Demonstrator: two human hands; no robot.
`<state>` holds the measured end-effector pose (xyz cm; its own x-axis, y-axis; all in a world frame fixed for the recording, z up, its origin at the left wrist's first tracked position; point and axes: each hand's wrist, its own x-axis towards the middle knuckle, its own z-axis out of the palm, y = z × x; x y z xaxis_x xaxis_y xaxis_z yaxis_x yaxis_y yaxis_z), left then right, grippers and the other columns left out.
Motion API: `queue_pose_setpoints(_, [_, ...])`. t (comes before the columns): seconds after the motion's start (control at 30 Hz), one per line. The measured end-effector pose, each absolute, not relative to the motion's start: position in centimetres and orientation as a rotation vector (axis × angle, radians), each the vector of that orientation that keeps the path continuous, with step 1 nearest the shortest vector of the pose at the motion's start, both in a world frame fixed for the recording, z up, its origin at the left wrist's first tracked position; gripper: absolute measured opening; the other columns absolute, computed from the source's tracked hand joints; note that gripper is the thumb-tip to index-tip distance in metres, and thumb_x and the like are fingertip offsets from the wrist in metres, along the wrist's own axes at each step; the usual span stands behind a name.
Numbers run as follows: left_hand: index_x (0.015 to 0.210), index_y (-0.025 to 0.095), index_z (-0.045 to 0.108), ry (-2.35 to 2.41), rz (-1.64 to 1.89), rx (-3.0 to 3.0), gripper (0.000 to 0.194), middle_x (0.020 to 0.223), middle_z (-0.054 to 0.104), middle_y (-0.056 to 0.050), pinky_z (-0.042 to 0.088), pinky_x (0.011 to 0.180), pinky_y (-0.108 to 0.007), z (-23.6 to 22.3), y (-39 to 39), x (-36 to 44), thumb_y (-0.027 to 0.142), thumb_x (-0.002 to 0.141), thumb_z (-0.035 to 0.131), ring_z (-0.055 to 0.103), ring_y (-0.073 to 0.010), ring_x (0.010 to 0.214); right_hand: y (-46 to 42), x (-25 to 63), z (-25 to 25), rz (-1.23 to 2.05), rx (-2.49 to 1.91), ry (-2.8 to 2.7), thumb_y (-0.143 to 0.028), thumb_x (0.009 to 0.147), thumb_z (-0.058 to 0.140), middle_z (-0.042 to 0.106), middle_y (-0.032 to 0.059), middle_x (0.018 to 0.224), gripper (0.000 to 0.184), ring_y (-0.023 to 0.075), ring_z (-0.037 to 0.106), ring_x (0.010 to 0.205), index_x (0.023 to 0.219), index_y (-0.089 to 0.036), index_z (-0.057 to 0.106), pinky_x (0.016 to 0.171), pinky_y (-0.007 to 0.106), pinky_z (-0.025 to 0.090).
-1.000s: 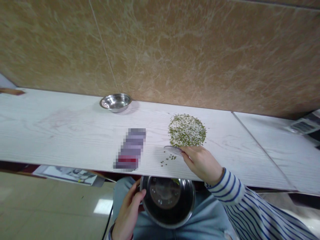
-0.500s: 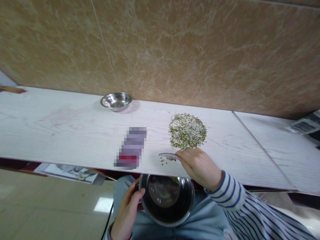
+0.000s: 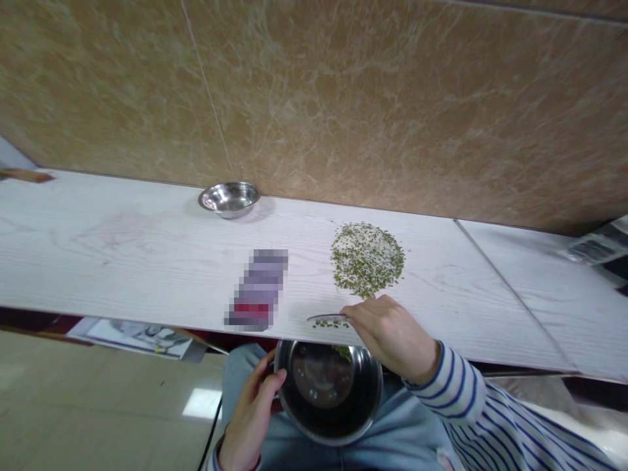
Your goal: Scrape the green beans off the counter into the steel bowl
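Nearest my view, the left hand curls around the rim of a large steel bowl, its fingers hooked over the edge. The bowl tilts up toward the camera above a denim-covered lap. The hands are apart, each closed on something of its own. The right hand comes out of a blue-striped sleeve, wrist bent, pinching a thin flat scraper that lies nearly edge-on, just beyond the bowl's far rim, on a white wood-grain board.

A small patch of green mung beans sits against the scraper, and a few more beans cling inside the bowl's far wall. Farther out from the bowl, a round, loose heap of mung beans mixed with pale grains lies just past the right hand's fingertips — its edge nearly touching them. Left of that heap is a pixelated block I cannot make out. Farthest from the bowl, a small steel bowl stands against a tan marble-patterned wall.
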<state>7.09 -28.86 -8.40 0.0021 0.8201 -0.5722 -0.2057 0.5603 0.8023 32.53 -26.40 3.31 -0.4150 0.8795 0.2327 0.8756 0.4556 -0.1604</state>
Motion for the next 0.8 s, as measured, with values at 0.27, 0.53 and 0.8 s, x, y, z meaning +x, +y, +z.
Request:
queue_pose_setpoints(0.27, [0.124,0.023,0.068,1.330,0.861,0.607,0.052,0.128,0.071,-0.006,0.058,0.070,-0.031,-8.1,-29.1,7.3,0.045,0.076,0.073,0.064,-0.0294,0.114,-26.7,32.7,3.7,0.112,-1.477,-2.441,-0.014,0.099,0.047,0.073,0.0041,0.085,0.020,0.0177,0.067,0.079,0.103,-0.018,0.067,0.073,0.032,0.040])
queue_pose_setpoints(0.53, [0.129,0.022,0.065,1.336,0.827,0.699,0.056,0.133,0.067,-0.010,0.058,0.072,-0.033,-8.5,-29.2,7.4,0.047,0.079,0.069,0.063,-0.0316,0.116,-27.3,33.1,3.9,0.182,-1.479,-2.464,-0.016,0.100,0.048,0.073,0.0039,0.088,0.019,0.0175,0.067,0.085,0.104,-0.019,0.067,0.075,0.032,0.039])
queue_pose_setpoints(0.8, [0.124,0.023,0.070,1.412,0.842,0.745,0.055,0.128,0.071,-0.010,0.058,0.066,-0.033,-8.1,-29.2,7.4,0.048,0.074,0.070,0.068,-0.0320,0.108,-27.8,33.3,4.2,0.248,-1.426,-2.480,-0.014,0.099,0.048,0.074,0.0033,0.091,0.019,0.0178,0.068,0.088,0.106,-0.019,0.065,0.077,0.033,0.039])
